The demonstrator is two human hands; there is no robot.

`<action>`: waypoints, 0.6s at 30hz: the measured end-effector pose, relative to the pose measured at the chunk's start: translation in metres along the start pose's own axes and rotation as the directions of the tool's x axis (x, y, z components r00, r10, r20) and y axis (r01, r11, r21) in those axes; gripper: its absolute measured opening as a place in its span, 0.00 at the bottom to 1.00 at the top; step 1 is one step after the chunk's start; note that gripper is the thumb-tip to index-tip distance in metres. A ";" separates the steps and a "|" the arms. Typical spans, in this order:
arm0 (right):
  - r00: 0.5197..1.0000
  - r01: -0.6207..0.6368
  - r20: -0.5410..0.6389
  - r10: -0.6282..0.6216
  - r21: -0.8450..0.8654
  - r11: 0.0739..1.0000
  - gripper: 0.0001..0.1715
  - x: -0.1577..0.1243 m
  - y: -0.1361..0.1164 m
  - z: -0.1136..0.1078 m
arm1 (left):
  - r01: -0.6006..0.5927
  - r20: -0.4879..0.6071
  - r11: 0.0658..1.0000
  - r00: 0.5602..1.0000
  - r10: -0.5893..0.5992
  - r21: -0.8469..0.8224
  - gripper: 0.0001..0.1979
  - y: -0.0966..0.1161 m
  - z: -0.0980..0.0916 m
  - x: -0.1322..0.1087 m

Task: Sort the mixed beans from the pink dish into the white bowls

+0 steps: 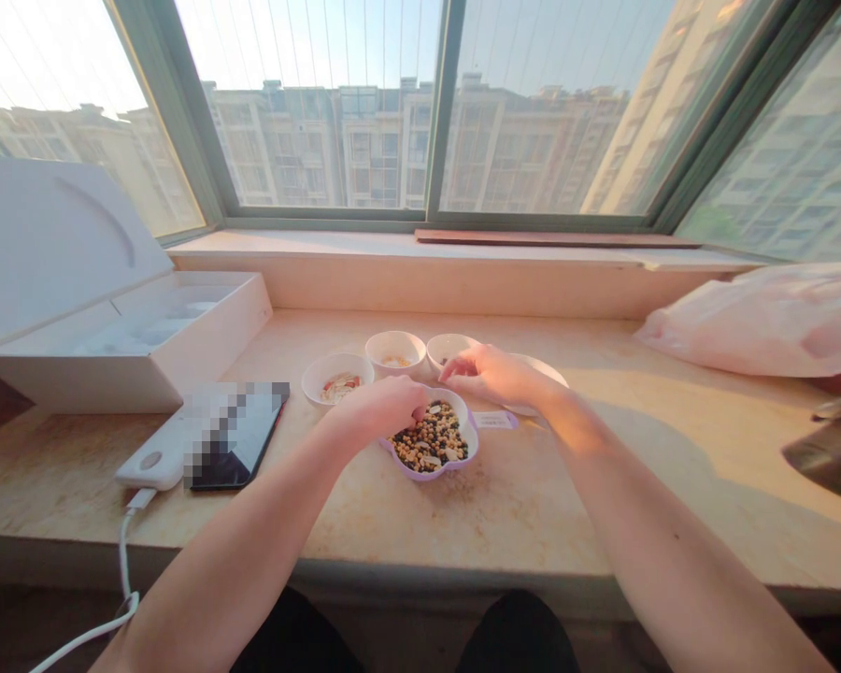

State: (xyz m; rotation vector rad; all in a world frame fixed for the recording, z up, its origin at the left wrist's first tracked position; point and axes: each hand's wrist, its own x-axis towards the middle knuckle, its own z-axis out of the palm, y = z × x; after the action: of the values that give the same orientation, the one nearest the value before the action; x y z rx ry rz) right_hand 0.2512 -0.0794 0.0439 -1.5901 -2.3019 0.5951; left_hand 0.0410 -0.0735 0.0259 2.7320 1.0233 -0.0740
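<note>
A purple-rimmed, scalloped bowl (431, 458) holds a mix of dark and yellow grains with some pale flat pieces. My left hand (394, 404) reaches in over its back left rim, fingers bent down and pinched at the mix; what they hold is hidden. Beyond that bowl, my right hand (489, 372) hovers at the front of a small white bowl (449, 342) with a few dark bits inside. Its thumb and fingertips come together, and anything between them is too small to make out. Another white bowl (550, 369) is partly covered by my right wrist.
One white bowl (315, 385) has reddish and pale pieces; another (396, 346) holds yellow bits. A purple-edged labelled strip (497, 421) lies beside the scalloped bowl. Left are a phone (245, 449), a cabled power bank (155, 458) and an open white box (214, 346). A plastic bag (763, 322) sits right.
</note>
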 end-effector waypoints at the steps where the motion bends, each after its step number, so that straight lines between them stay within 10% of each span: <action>1: 0.999 -0.026 -0.022 0.025 -0.044 0.999 0.15 -0.002 0.001 0.004 | -0.001 0.010 1.000 1.000 0.001 0.015 0.12 -0.001 0.000 0.001; 9: 0.997 -0.035 -0.073 0.023 -0.171 0.985 0.14 -0.011 -0.011 0.001 | -0.046 0.058 0.999 0.997 0.045 0.013 0.08 -0.006 -0.007 0.003; 18: 0.995 0.006 0.101 0.006 -0.114 0.994 0.13 -0.015 -0.018 0.011 | 0.016 -0.223 0.991 0.974 -0.046 -0.133 0.08 -0.029 -0.018 0.000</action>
State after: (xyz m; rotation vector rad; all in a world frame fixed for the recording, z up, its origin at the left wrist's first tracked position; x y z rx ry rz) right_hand 0.2371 -0.1003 0.0430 -1.6461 -2.4498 0.5656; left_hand 0.0212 -0.0485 0.0381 2.6488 1.0861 0.2948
